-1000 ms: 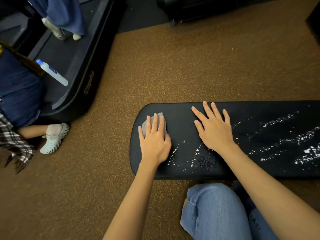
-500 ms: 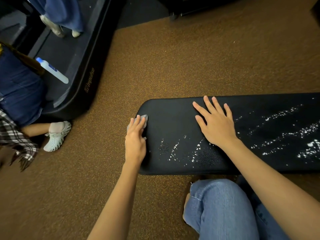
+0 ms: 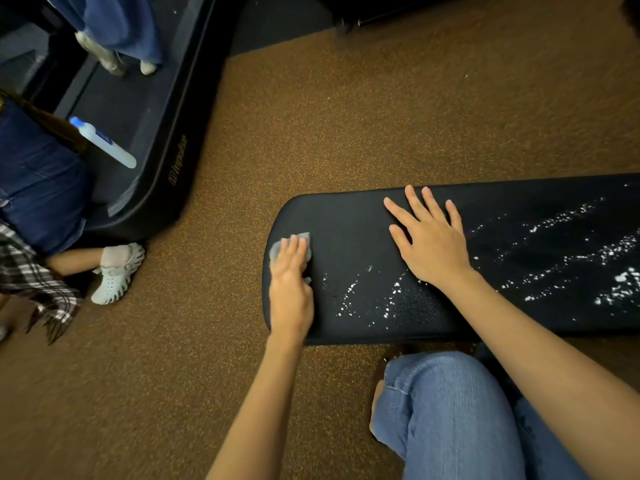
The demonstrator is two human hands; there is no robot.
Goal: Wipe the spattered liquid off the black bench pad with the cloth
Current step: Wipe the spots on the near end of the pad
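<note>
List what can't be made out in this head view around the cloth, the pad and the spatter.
- Cloth: mostly hidden under the left hand.
- Black bench pad: its right end is cut off by the frame edge.
- Spattered liquid: runs past that edge; any under the right hand is hidden.

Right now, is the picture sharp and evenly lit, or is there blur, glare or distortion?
Head view: wide-angle bending at the edges; dim corners; droplets glint white on the black bench pad; cloth under the left hand slightly soft; right hand sharp.
</note>
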